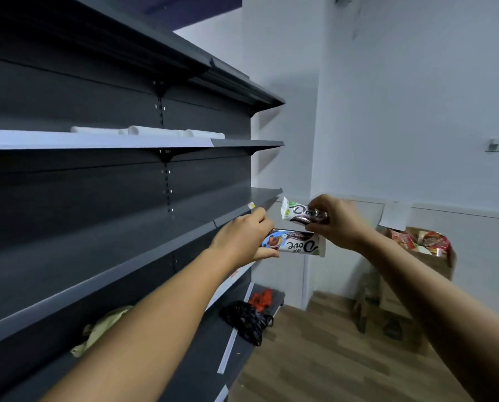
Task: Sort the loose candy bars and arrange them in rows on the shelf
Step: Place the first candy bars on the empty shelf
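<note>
At the front edge of the grey shelf (143, 250), my left hand (239, 242) has its fingers (257, 216) curled round the lower Dove bar (294, 244). Just right of the shelf, my right hand (336, 220) pinches the upper Dove bar (297, 213) — both bars in the air. Well right of the shelf — a cardboard box (434, 265) of snacks.

You have room on the middle shelf (111, 265): its dark top lies bare left of your left hand (242, 239), under the overhanging upper shelf (242, 143). White rolls (146, 130) sit far back up there. A beige cloth (103, 329), black net bag (248, 317) and red bundle (261, 297) crowd the bottom shelf (207, 358). Far right, a cardboard box (434, 262) stands on the floor. Your left hand grips the lower Dove bar (294, 244), your right hand (335, 221) the upper Dove bar (300, 213), close together.
</note>
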`<state>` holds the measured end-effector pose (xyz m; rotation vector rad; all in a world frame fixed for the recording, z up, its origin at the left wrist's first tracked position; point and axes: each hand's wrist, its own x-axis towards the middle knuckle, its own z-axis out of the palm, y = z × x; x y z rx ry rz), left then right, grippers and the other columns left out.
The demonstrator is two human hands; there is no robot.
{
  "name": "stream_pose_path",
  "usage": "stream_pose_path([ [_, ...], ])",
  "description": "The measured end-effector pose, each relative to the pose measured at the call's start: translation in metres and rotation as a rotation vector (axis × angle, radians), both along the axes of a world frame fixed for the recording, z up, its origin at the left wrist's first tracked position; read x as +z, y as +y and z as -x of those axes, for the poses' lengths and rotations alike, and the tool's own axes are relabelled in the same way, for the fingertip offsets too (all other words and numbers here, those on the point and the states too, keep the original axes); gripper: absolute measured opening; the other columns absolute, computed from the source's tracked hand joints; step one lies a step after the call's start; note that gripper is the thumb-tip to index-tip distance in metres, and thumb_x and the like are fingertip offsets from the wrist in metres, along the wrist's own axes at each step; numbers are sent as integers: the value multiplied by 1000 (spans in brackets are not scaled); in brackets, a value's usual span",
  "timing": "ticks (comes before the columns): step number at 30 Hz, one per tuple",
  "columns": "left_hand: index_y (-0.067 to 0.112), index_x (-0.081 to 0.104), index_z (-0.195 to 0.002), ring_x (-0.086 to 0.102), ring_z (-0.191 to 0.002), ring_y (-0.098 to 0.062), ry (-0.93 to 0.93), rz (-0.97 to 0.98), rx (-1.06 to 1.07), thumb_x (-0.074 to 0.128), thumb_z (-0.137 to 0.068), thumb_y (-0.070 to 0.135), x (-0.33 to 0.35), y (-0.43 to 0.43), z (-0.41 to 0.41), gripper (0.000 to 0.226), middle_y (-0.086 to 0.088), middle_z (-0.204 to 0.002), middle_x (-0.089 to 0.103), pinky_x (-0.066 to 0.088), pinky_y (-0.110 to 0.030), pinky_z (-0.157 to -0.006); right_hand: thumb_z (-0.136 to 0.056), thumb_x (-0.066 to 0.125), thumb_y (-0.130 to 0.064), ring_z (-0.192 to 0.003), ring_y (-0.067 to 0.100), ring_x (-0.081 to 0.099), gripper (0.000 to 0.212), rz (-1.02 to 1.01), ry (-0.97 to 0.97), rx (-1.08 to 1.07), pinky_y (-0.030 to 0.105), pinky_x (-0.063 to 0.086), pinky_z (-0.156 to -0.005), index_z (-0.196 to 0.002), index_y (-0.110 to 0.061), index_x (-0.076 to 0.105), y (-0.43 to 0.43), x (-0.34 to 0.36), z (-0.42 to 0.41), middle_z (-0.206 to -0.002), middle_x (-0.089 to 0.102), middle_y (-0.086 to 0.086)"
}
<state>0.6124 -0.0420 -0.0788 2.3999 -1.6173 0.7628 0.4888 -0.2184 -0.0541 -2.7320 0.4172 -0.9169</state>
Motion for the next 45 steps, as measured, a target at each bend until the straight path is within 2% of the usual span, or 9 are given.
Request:
stream_pose_path([
  [4, 16, 55, -119, 55, -93, -22, 35, 89, 82, 63, -82, 50, -10, -5, -54, 51, -1, -115, 46, 45, -32, -73, -79, 71, -20, -87, 21, 54, 37, 11, -11, 78, 26, 34, -67, -112, -14, 58, -15, -10, -63, -105, 64, 6],
  [7, 19, 53, -123, 52, -96, -20, 25, 142, 146, 64, -83, 47, -17, -5, -102, 50, 0, -114, 45, 47, -33, -76, -78, 72, -23, -95, 26, 58, 40, 48, 3, 109, 30, 42, -75, -115, -14, 59, -22, -19, -117, -107, 65, 7],
  [13, 22, 51, -128, 51, -102, -19, 32, 183, 252, 62, -85, 43, -26, -7, -211, 49, 2, -118, 44, 45, -32, -78, -76, 75, -24, -91, 24, 57, 37, 106, 24, 179, 24, 33, -68, -110, -15, 63, -39, -27, -232, -104, 65, 6],
  [16, 22, 51, -126, 53, -100, -20, 61, 163, 311, 62, -85, 45, -27, -11, -261, 48, 2, -118, 44, 46, -32, -78, -76, 75, -28, -97, 22, 57, 42, 106, 16, 193, 24, 38, -74, -114, -16, 61, -46, -29, -285, -110, 63, 4],
  [18, 22, 52, -123, 55, -96, -21, 87, 183, 354, 63, -84, 46, -31, -15, -290, 47, 2, -115, 45, 47, -32, -77, -76, 75, -29, -100, 23, 56, 44, 112, 24, 212, 28, 42, -80, -116, -16, 59, -51, -33, -319, -113, 62, 5],
  [26, 22, 53, -122, 56, -96, -22, 162, 167, 491, 65, -82, 46, -53, -39, -388, 48, 1, -113, 44, 48, -34, -77, -76, 74, -33, -104, 24, 52, 47, 137, 70, 285, 38, 45, -88, -117, -18, 57, -81, -61, -439, -113, 60, 3],
  [33, 24, 52, -121, 59, -93, -26, 182, 210, 634, 67, -81, 45, -63, -79, -468, 47, -1, -112, 45, 46, -35, -74, -77, 71, -31, -104, 23, 49, 45, 177, 71, 397, 34, 42, -87, -118, -20, 56, -131, -68, -549, -112, 59, 0],
  [40, 25, 53, -123, 58, -97, -25, 220, 292, 740, 68, -81, 37, -75, -102, -533, 47, 1, -116, 45, 50, -38, -80, -77, 71, -29, -101, 20, 49, 42, 169, 78, 539, 35, 42, -88, -116, -20, 57, -161, -69, -644, -110, 60, -1],
  [45, 24, 50, -126, 55, -102, -22, 224, 276, 846, 66, -83, 33, -88, -89, -573, 47, 2, -120, 43, 49, -35, -85, -78, 71, -32, -100, 20, 50, 39, 130, 118, 630, 35, 42, -89, -113, -22, 58, -152, -83, -704, -107, 60, -3],
])
